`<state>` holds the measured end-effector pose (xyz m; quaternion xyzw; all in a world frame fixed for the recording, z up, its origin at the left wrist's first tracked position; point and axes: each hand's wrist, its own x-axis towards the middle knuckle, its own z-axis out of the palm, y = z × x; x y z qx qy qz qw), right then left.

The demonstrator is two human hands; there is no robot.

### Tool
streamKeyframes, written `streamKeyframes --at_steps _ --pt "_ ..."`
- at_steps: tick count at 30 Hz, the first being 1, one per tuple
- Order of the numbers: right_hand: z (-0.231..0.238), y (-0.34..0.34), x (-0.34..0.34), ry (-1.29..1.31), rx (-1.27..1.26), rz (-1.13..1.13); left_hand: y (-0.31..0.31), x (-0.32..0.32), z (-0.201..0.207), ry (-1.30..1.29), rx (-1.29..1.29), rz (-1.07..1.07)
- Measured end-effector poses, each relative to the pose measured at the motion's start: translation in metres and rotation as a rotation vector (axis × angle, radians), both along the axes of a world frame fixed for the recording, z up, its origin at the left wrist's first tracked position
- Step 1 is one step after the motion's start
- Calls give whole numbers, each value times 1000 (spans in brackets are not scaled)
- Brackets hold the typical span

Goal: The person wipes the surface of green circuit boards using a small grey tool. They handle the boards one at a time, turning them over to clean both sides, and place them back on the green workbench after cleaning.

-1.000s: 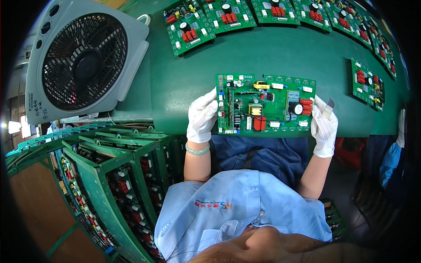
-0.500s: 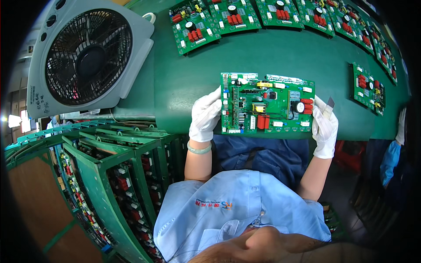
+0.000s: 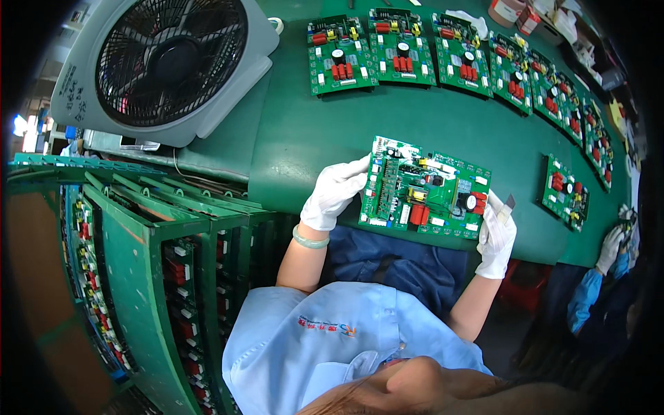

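A green circuit board (image 3: 425, 194), crowded with red, yellow, black and white parts, is held up between my two white-gloved hands above the near edge of the table. My left hand (image 3: 333, 195) grips its left edge, thumb and fingers closed on it. At the opposite edge my right hand (image 3: 496, 232) pinches the board near its lower right corner. A flat grey blade-like tool (image 3: 510, 202) sticks up from the fingers of that same hand; its lower part is hidden. The board is tilted slightly, its right side lower.
Several similar boards (image 3: 402, 66) line the table's (image 3: 297, 138) far side, and another board (image 3: 565, 190) lies at the right. A grey box fan (image 3: 173, 66) stands far left. Below it is a green rack (image 3: 131, 256) of boards. At the right edge a co-worker's gloved hand (image 3: 610, 249) shows.
My view has shifted, so the fan and far boards show more fully. The held board has tipped a little, right side down. The co-worker's hand shows farther in and holds something small.
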<state>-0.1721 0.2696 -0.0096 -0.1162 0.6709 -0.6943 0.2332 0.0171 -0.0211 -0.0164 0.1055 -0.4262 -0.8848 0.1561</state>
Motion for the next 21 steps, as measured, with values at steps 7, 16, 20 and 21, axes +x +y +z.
streamKeyframes --at_steps 7,16,20,21 --pt "11 -11 5 47 -53 1 0 -6 7 162 3 -54" --pt "31 -11 20 -94 268 -26 14 -16 49 -156 -1429 804" --pt "32 -20 47 -184 318 11 65 3 77 34 -1401 424" --pt "26 -28 56 -187 427 84 71 9 77 -7 -1397 381"
